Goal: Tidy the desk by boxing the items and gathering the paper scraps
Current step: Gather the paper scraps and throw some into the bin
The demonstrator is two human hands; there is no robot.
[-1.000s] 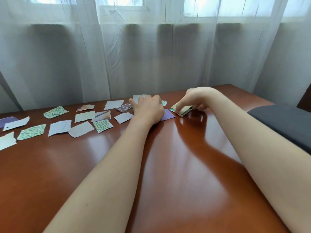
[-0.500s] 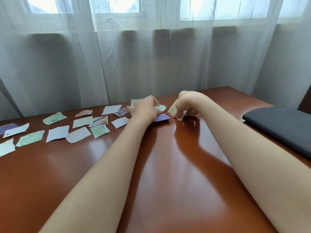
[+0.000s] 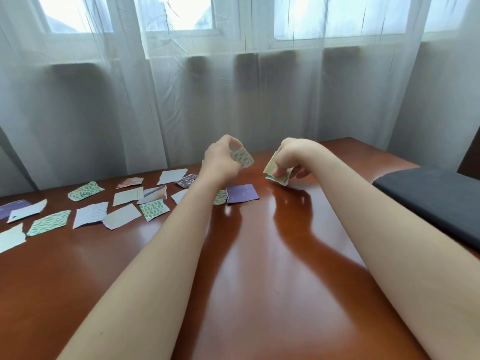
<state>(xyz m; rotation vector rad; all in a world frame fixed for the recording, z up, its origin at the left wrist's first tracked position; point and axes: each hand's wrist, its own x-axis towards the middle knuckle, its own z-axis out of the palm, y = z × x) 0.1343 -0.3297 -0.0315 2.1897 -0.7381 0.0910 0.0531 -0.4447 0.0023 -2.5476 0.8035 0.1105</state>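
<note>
Reaching out over the shiny brown table (image 3: 259, 294) with both arms | loose paper scraps (image 3: 89, 213) lying flat at left, purple scrap (image 3: 242, 193) flat just under the hands | left hand (image 3: 220, 159) up off the table, pinching a green-spotted scrap (image 3: 242, 157) | right hand (image 3: 291, 154) next to it, gripping a little stack of scraps (image 3: 276, 171) | sheer curtain (image 3: 233, 100) behind it all

Sheer curtain (image 3: 233, 100) – windows (image 3: 181, 11) behind, daylight thru.

Sheer curtains (image 3: 181, 100) over bright windows (image 3: 337, 16)
</note>
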